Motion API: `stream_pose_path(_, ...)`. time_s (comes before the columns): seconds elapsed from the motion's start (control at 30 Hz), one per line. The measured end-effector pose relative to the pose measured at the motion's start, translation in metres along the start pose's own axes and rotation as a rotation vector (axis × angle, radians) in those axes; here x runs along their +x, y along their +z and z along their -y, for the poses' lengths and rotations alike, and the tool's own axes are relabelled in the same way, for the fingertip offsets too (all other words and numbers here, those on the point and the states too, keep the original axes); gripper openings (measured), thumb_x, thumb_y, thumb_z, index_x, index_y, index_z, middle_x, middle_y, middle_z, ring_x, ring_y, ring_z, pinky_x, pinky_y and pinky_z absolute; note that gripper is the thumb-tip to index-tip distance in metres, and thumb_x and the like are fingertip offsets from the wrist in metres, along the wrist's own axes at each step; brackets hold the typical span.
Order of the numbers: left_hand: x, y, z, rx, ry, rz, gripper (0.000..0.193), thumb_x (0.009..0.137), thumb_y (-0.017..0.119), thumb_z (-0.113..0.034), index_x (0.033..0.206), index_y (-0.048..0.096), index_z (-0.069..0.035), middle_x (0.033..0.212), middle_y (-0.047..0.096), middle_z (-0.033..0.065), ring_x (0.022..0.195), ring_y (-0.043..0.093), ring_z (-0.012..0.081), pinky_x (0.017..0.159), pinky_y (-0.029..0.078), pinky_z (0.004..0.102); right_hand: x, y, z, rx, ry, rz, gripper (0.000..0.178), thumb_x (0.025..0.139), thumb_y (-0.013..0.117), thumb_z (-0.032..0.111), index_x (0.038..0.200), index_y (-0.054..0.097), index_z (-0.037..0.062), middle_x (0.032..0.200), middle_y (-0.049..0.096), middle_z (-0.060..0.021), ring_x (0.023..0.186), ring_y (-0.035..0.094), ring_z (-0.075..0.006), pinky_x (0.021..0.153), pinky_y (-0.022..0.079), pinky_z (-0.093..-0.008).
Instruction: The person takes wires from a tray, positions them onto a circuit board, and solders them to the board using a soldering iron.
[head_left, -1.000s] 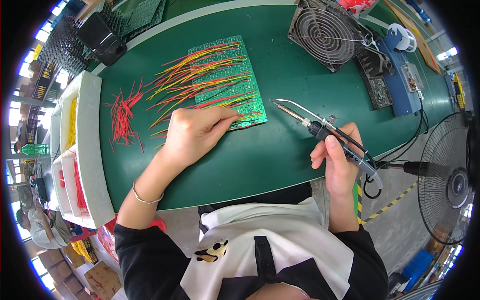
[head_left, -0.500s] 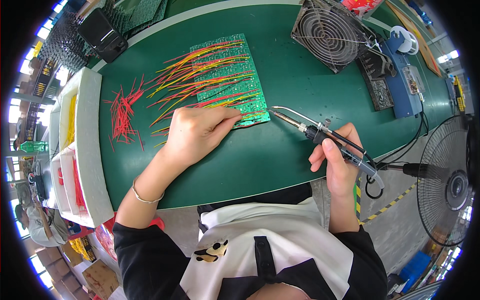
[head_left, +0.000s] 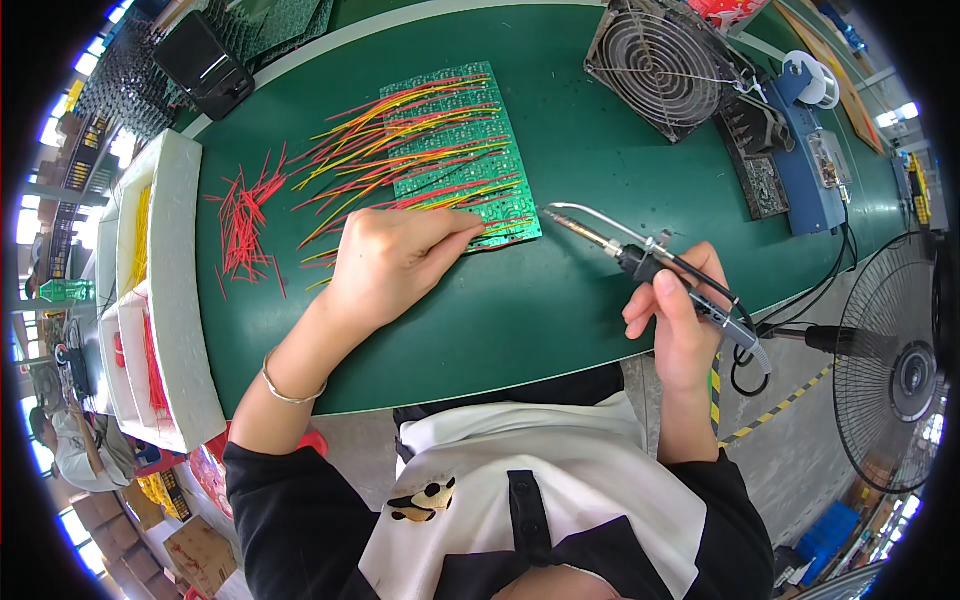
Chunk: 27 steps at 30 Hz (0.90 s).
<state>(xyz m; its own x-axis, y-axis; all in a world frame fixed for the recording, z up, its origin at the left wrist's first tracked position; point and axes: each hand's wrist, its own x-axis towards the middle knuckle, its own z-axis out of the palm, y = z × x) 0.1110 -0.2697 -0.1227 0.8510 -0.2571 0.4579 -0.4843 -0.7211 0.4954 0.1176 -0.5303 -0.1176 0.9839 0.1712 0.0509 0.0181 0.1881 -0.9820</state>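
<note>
A green circuit board [head_left: 508,160] lies on the bench, with rows of red and yellow wires [head_left: 430,117] running from it toward the left. My left hand [head_left: 395,255] is over the board's near left corner, thumb and forefinger pinched on a thin wire [head_left: 500,224]; its colour at the fingertips is hard to make out. In my right hand [head_left: 685,315] is a soldering iron [head_left: 635,262] with a thin curved metal feed tube [head_left: 600,215] along it. The iron's tip is just right of the board's near right corner, apart from it.
Loose red wires [head_left: 245,225] lie in a pile left of the board. A white foam box [head_left: 180,300] with yellow and red wires stands at the left edge. At the back right are a square fan [head_left: 655,70] and a blue soldering unit with a solder spool [head_left: 815,85].
The soldering iron has shifted slightly right, its tip a little farther from the board. My left hand keeps its pinch at nearly the same spot.
</note>
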Motion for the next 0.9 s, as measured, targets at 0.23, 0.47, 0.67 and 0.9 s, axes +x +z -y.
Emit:
stream_pose_path(0.23,0.0,-0.001,-0.002,-0.018,-0.012,-0.024,0.009,0.072,0.067,-0.001,0.081,0.066,0.0,0.073,0.066,0.0091,0.054,0.061,0.0154,0.05,0.048,0.0231,0.003,-0.004,0.0,0.075,-0.055,-0.074,0.017,0.085,0.055,0.012,0.081,0.043,0.0013,0.058,0.057,-0.0145,0.04,0.051,-0.0149,0.041,0.044,-0.0234)
stream_pose_path(0.47,0.001,-0.001,-0.007,0.002,-0.017,-0.062,0.011,0.069,0.07,-0.003,0.079,0.066,-0.004,0.065,0.06,0.0049,0.048,0.05,0.0138,0.045,0.041,0.0251,0.006,-0.008,0.002,0.113,-0.089,-0.157,0.014,0.087,0.053,0.011,0.082,0.043,0.0017,0.06,0.057,-0.0133,0.041,0.05,-0.0142,0.043,0.044,-0.023)
stream_pose_path(0.67,0.011,-0.018,-0.022,0.381,0.141,-0.051,0.027,0.061,0.075,-0.019,0.082,0.062,-0.008,0.079,0.052,0.0027,0.071,0.052,0.02,0.057,0.043,0.0297,0.019,-0.03,0.002,0.048,-0.193,-0.29,0.012,0.088,0.053,0.013,0.083,0.046,0.004,0.06,0.057,-0.0094,0.044,0.049,-0.0105,0.045,0.043,-0.0224)
stream_pose_path(0.9,0.004,-0.012,-0.021,0.486,0.279,-0.007,0.03,0.061,0.073,-0.018,0.084,0.056,-0.006,0.082,0.054,0.0052,0.071,0.055,0.021,0.06,0.046,0.0294,0.019,-0.027,0.001,0.062,-0.186,-0.281,0.013,0.087,0.055,0.013,0.085,0.046,0.0039,0.061,0.057,-0.0095,0.045,0.049,-0.0107,0.046,0.042,-0.0231)
